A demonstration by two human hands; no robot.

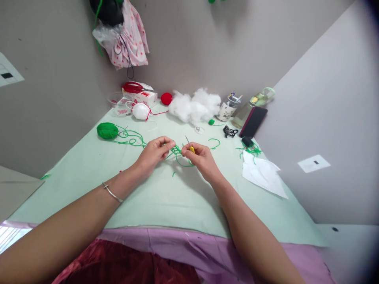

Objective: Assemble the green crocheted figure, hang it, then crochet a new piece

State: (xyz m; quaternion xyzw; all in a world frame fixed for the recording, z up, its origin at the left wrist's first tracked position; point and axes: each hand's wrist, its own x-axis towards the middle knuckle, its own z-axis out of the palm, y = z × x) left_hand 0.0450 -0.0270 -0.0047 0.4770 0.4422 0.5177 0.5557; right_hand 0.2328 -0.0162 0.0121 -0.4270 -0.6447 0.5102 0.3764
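Pinching bunched green yarn [177, 150] in your left hand [155, 153], thin yellow-handled tool [192, 150] gripped in your right hand [204, 158]; looks partway, much yarn loose.

Two hands [156, 153] [201, 157]; one yellow-handled tool [192, 150]; one phone [254, 122]; one bottle [244, 111]

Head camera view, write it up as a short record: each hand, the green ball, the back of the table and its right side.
Left hand: fingers pinching tangled green yarn
Right hand: holding a yellow-handled tool, thin end pointing up
Green ball: on the left of the table, strands trailing toward the hands
Back: white stuffing, red ball to its left
Right side: phone propped upright near a bottle; white sheet lying nearer
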